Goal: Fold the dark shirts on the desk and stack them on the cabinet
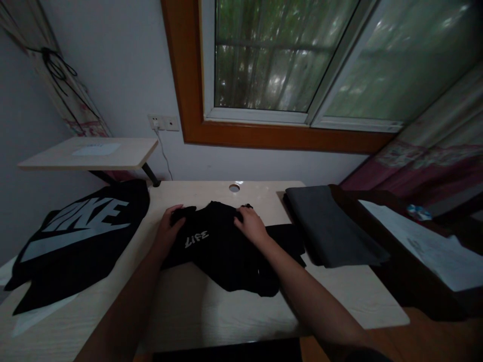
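A crumpled black garment point(222, 256) with small white lettering near its left side lies on the pale wooden table point(177, 311). Its exact kind is hard to tell in the dim light. My left hand point(171, 223) grips the garment's upper left part, thumb and fingers closed on the cloth. At the upper right edge, my right hand point(251, 226) pinches the fabric, with the fingertips partly hidden in the black cloth. Part of the black cloth sticks out to the right, past my right wrist.
A black garment with large grey letters point(85, 226) lies at the left, below a small raised shelf point(143, 151). Folded dark grey cloth point(328, 226) rests at the right edge. Beyond it, papers point(422, 241) lie on a dark surface. A window point(264, 75) is behind.
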### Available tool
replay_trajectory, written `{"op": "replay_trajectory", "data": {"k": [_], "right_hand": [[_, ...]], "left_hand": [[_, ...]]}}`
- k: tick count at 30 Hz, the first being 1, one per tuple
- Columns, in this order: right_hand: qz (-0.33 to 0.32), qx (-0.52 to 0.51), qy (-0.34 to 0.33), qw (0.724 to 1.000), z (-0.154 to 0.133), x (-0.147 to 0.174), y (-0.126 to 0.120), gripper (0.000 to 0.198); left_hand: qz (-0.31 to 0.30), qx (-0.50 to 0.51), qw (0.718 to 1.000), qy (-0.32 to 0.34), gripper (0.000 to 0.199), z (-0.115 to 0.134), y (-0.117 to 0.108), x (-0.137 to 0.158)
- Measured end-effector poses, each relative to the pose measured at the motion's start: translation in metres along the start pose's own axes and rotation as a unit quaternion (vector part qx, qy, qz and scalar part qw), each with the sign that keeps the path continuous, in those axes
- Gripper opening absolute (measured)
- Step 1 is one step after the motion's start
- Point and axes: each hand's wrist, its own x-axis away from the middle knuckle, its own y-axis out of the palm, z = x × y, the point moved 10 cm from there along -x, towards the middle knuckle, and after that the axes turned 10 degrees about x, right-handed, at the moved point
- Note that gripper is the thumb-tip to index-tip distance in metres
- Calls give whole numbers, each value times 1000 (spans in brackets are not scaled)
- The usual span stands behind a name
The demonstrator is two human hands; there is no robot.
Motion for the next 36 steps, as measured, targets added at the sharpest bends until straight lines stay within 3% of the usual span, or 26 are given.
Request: {"op": "replay_trajectory", "data": {"k": [3, 6, 11, 19, 26, 32, 36], "right_hand": [[66, -103, 70, 990, 29, 5, -9, 19], [143, -191, 129, 962, 53, 10, -22, 25], [220, -238, 216, 921, 80, 20, -38, 34], [242, -255, 276, 895, 102, 27, -46, 40], [253, -272, 301, 878, 119, 29, -46, 39], [243, -315, 316, 861, 128, 28, -39, 39], [233, -354, 316, 849, 135, 26, -36, 42]], "left_hand": [[15, -24, 1000, 2, 51, -1, -2, -1], [10, -18, 1000, 14, 53, 0, 2, 0], [2, -63, 997, 40, 55, 2, 6, 4], [4, -192, 979, 70, 63, 1, 2, 7], [-94, -244, 965, -25, 76, 0, 9, 9], [-173, -130, 975, -55, 79, 6, 10, 16], [-150, 16, 980, -130, 81, -1, -5, 15]]}}
